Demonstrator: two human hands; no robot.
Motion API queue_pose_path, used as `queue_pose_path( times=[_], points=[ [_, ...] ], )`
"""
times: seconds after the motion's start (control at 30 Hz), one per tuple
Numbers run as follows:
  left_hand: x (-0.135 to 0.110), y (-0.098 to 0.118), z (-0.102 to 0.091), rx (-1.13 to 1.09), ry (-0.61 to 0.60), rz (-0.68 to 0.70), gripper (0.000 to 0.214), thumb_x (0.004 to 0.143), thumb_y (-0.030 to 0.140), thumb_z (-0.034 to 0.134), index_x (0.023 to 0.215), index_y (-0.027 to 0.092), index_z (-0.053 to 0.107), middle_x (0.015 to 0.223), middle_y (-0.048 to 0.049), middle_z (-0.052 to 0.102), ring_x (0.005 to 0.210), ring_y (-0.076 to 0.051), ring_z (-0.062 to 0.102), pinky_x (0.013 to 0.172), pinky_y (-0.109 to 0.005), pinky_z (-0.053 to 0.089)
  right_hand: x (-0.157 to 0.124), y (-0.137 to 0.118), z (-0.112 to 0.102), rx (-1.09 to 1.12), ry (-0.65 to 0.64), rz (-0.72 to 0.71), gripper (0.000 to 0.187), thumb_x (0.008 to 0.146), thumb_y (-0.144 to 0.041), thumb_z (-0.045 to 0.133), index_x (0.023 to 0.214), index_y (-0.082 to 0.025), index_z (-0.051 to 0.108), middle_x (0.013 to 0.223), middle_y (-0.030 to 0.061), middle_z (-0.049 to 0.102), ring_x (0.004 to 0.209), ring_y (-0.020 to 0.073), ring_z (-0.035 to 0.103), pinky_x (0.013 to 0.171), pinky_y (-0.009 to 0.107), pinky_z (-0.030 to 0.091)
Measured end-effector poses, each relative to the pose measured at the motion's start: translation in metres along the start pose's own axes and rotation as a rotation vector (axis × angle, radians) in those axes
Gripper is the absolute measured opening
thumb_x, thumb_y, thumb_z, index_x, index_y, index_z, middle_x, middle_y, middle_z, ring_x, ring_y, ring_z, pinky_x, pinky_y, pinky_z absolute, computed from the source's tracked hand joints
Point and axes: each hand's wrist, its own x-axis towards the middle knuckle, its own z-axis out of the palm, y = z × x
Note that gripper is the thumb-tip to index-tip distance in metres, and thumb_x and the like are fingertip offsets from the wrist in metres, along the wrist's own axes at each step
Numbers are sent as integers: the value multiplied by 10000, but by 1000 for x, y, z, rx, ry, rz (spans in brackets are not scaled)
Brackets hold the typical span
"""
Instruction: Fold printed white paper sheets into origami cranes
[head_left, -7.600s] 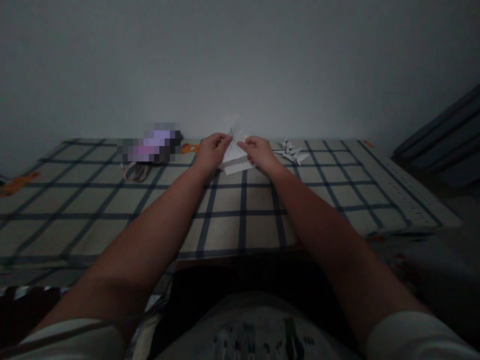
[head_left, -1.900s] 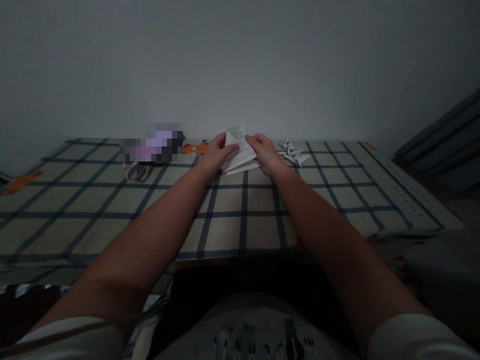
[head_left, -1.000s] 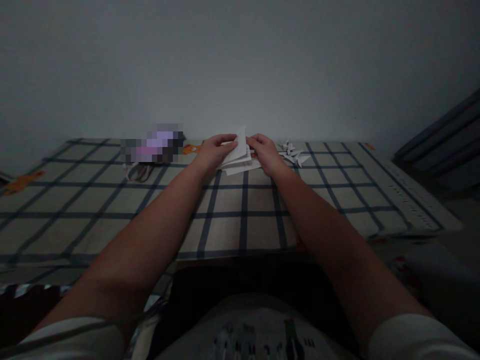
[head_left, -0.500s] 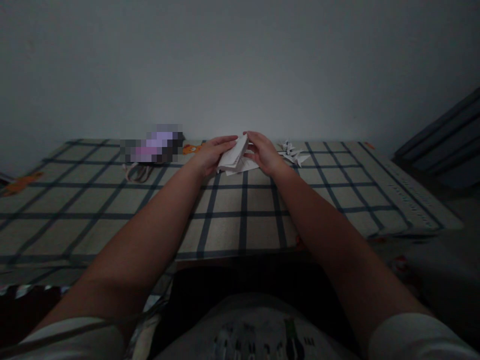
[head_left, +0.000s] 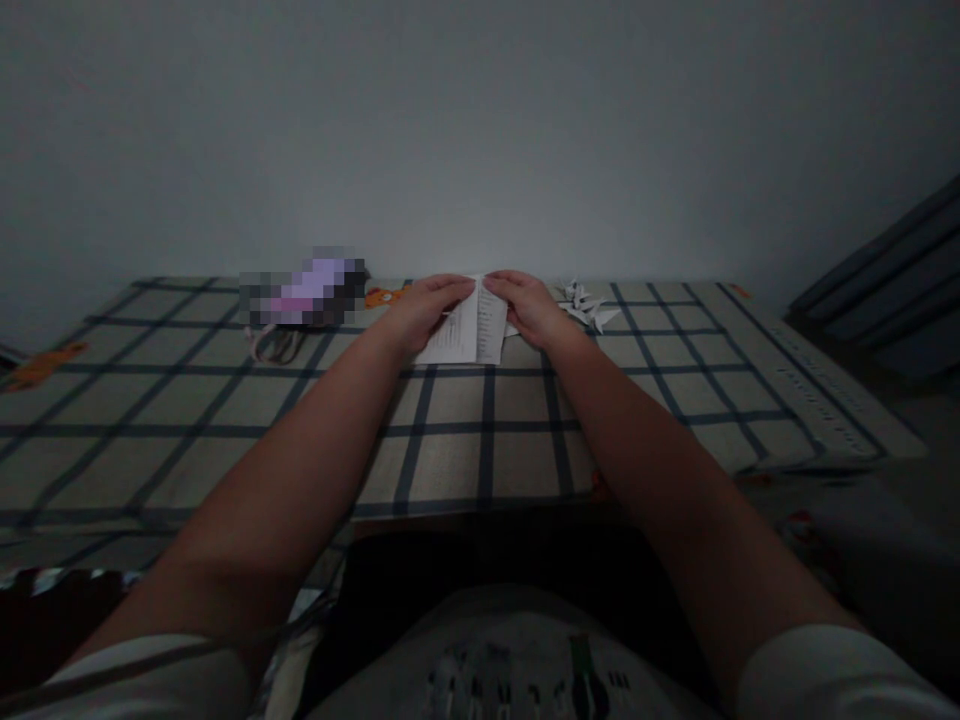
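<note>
A folded sheet of printed paper (head_left: 457, 340) is held between both hands above the far part of the table, with a crease running down its middle. My left hand (head_left: 426, 315) grips its left side, thumb and fingers near the top edge. On the right side, my right hand (head_left: 529, 305) pinches the upper edge close to the crease. Part of another white paper shows beneath, by the right fingers. Just right of that hand lie folded white paper pieces (head_left: 589, 305) with pointed tips.
A checkered cloth (head_left: 525, 460) covers the table, which meets a plain wall (head_left: 480, 130) at the back. To the left sits a blurred-out purple object (head_left: 319, 285) with a strap loop (head_left: 276, 345). Dark striped fabric (head_left: 892, 285) stands at the right.
The paper was folded up and tilted between the hands; now it is spread wider, its printed faces and middle crease showing. Both hands have shifted slightly, the right fingers now on the top edge.
</note>
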Motion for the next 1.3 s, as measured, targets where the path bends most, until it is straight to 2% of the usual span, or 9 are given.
queue_pose_path(
  times=[0.3, 0.43, 0.6, 0.87, 1.17, 1.3],
  points=[
    [-2, 0, 0, 35, 10, 5, 213, 695, 307, 790, 852, 179, 726, 743, -41, 704, 608, -149, 632, 564, -272, 520, 0, 2, 1, -46, -14, 45, 244, 737, -369, 782, 876, -186, 700, 785, -4, 672, 711, 116, 597, 649, 249, 464],
    [-6, 5, 4, 30, -9, -29, 210, 725, 323, 750, 840, 153, 706, 737, -34, 690, 609, -142, 630, 549, -249, 509, 1, 3, 1, -67, -11, 28, 233, 739, -362, 769, 873, -185, 696, 768, -12, 660, 711, 116, 597, 663, 250, 471],
    [-4, 3, 4, 76, 47, 14, 222, 735, 355, 745, 824, 157, 699, 716, -25, 667, 580, -125, 603, 519, -229, 471, -1, 2, 3, -94, 8, 2, 223, 749, -361, 758, 871, -186, 692, 803, -12, 662, 731, 113, 595, 671, 248, 470],
    [-3, 2, 6, 116, 127, 60, 248, 692, 361, 777, 825, 163, 709, 731, -29, 695, 634, -143, 629, 603, -260, 505, -1, 2, 4, -89, -1, -7, 237, 746, -377, 766, 860, -184, 690, 782, -14, 657, 699, 109, 582, 659, 250, 460],
    [-7, 6, 8, 141, 166, 66, 211, 680, 330, 766, 786, 152, 723, 698, -25, 673, 591, -121, 595, 533, -230, 432, -3, 0, 5, -134, -1, -35, 232, 753, -380, 767, 869, -194, 691, 804, -17, 664, 726, 112, 586, 696, 255, 478],
    [-7, 6, 8, 131, 171, 50, 171, 681, 308, 753, 741, 157, 700, 691, -25, 661, 575, -122, 588, 512, -232, 415, -2, 1, 4, -191, -1, -97, 224, 757, -383, 754, 857, -197, 678, 799, -26, 643, 734, 111, 568, 721, 261, 471]
  ],
)
